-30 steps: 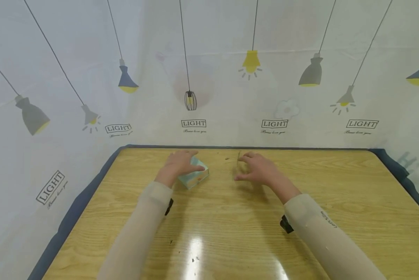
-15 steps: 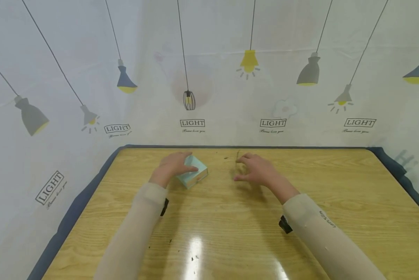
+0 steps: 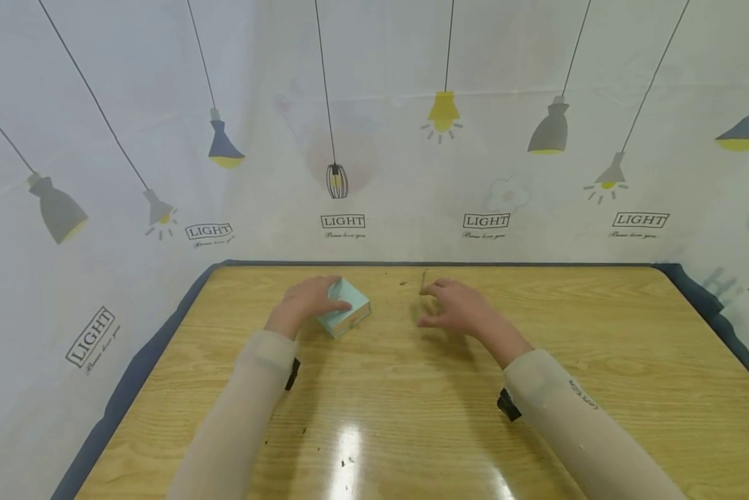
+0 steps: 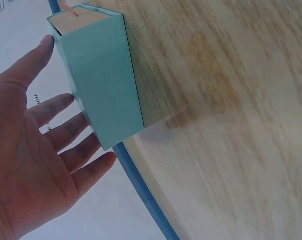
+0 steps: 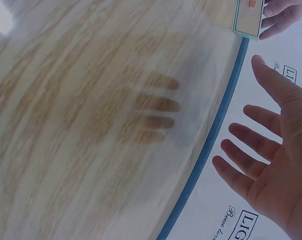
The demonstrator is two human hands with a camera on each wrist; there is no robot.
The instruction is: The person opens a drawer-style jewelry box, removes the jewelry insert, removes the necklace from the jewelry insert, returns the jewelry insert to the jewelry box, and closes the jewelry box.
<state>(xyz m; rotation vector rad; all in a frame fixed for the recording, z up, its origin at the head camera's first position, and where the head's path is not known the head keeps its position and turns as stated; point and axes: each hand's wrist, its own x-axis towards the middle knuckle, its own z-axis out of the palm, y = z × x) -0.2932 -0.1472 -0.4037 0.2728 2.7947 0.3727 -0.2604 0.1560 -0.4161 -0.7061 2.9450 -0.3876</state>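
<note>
A small light-teal box [image 3: 357,297] with a beige end sits on the far part of the table. An orange tab shows on the beige end of the box [image 5: 248,20] in the right wrist view. My left hand [image 3: 302,302] is at the left of the box, fingers extended and thumb apart. In the left wrist view the fingertips of that hand [image 4: 38,140] lie close along the box's edge; whether they touch it I cannot tell. My right hand [image 3: 462,307] hovers over the table to the right of the box, fingers spread and slightly bent, holding nothing.
The wood-grain table [image 3: 374,389] has a dark blue border along its far edge. Behind it hangs a pale cloth [image 3: 399,160] printed with lamps and lettering. Tiny dark specks [image 3: 343,462] dot the near surface.
My left hand has drawn slightly left, uncovering more of the box's top. The box and my right hand stay nearly where they were.
</note>
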